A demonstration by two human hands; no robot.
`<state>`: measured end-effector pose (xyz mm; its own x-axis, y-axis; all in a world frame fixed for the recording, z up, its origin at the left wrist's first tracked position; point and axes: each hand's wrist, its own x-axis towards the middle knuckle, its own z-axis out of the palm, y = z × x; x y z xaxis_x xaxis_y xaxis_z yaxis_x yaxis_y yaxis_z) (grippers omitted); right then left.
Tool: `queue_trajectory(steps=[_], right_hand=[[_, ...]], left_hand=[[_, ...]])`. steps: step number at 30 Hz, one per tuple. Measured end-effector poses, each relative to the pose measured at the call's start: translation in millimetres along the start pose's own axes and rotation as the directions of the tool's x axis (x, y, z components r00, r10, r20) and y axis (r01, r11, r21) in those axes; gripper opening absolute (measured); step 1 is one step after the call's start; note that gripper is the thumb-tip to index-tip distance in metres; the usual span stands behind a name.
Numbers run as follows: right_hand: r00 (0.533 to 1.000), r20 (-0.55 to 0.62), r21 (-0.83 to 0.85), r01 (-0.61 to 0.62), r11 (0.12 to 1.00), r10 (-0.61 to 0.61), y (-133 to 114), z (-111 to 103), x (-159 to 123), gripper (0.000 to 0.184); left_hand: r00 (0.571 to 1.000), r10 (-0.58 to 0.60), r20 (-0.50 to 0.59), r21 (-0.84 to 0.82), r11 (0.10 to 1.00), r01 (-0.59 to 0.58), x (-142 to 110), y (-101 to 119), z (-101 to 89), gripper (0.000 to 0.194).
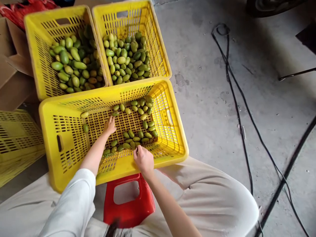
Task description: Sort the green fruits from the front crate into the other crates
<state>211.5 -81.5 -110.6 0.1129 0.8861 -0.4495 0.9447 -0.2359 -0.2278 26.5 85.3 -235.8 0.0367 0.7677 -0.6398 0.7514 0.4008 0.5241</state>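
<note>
The near yellow crate (pixel 112 171) holds several small oval green fruits (pixel 140 134), most of them toward its right end. My left hand (pixel 110 126) reaches down into the crate with fingers stretched out. Its fingertips are at a green fruit (pixel 115 113) near the far wall, and I see no grip around it. Over the crate's near rim, my right hand (pixel 144 160) is closed, its knuckles beside the front row of fruits. Whatever lies inside those fingers is hidden. Two fruits lie apart at the crate's left, one of them a yellowish fruit (pixel 84 115).
Behind stand a left yellow crate (pixel 32 49) and a right yellow crate (pixel 160 42), both with many green fruits. A red stool (pixel 128 210) is under the near crate. Cardboard (pixel 17 82) and another yellow crate (pixel 19 131) are at left. Black cables (pixel 243 95) cross the floor.
</note>
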Motion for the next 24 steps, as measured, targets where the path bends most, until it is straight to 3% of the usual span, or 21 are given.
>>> queue_trajectory(steps=[4,8,12,18,21,24], right_hand=[[0.999,-0.016,0.012,0.047,0.999,-0.047,2,-1,-1,0.021],[0.996,-0.041,0.021,0.082,0.996,-0.081,4,-1,-3,0.022],[0.996,-0.022,0.021,0.085,0.996,-0.084,5,-1,-2,0.023],[0.997,-0.036,0.015,0.062,0.998,-0.062,5,3,-3,0.020],[0.997,-0.061,0.013,0.057,0.998,-0.057,5,4,-4,0.018],[0.998,-0.045,0.014,0.054,0.998,-0.053,5,3,-3,0.017]], left_hand=[[0.997,0.056,0.055,0.182,0.981,-0.065,50,12,-4.1,0.075],[0.995,0.042,0.093,0.286,0.956,-0.067,70,6,14.7,0.067],[0.977,0.117,0.176,0.336,0.926,-0.171,49,-9,49.9,0.045],[0.928,0.194,0.318,0.352,0.885,-0.306,-5,-28,92.0,0.036],[0.904,0.166,0.393,0.360,0.877,-0.318,-19,-41,95.9,0.046],[0.862,0.126,0.490,0.378,0.861,-0.341,-25,-59,79.8,0.056]])
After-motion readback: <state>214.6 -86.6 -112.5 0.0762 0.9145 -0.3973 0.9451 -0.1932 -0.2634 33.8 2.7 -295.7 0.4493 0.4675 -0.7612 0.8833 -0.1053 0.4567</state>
